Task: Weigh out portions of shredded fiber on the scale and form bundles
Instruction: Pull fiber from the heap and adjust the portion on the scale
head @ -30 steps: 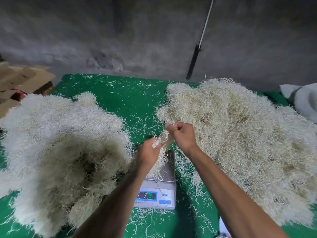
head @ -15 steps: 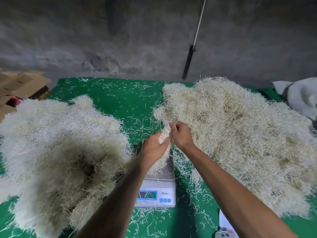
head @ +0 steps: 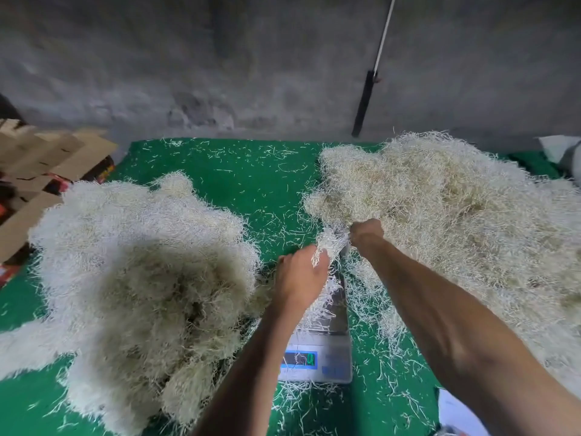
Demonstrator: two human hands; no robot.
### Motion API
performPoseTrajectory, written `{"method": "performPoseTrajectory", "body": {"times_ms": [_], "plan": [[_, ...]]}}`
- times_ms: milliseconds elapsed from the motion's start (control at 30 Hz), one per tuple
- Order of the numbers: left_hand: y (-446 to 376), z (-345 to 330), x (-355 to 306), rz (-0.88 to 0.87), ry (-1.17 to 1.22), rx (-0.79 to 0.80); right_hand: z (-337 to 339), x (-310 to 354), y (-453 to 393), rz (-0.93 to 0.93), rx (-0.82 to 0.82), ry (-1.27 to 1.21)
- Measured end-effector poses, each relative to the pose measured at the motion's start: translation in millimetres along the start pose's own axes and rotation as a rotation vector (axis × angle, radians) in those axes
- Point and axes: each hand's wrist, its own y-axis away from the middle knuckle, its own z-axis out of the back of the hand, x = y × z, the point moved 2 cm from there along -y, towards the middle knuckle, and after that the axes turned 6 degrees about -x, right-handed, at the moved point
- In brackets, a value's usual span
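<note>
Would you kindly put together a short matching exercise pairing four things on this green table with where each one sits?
Things:
1. scale
2. cardboard pieces
3. small fiber bundle
4. black-handled pole

Places:
A. leaning on the grey wall
B. at the table's far left edge
C. between the two big fiber piles
D. held between the left hand and right hand

Pairs: 1-C, 2-B, 3-D, 4-A

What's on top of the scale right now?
Loose shredded fiber lies on the scale pan, partly covered by the left hand. Both hands hold a strand bundle above it; the right hand grips its far end.
</note>
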Motion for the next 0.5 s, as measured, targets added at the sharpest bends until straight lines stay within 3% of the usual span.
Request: {"method": "performPoseTrajectory", "body": {"times_ms": [100,200,267,400,500], "plan": [[0,1,12,0.143,0.066,-0.046,20,5,-7,0.104,-0.001,-0.103],[-9,-6,13,0.154,0.106,0.037,13,-3,29,0.199,0.452,-0.09],[-13,-15,11,0.107,0.111,0.103,12,-15,49,0.299,0.621,0.046],[-17,-29,10,0.133,0.166,0.183,-1,-18,41,0.245,0.493,-0.071],[-15,-27,2,0.131,0.169,0.116,-11,-9,32,0.143,0.288,-0.115]]}}
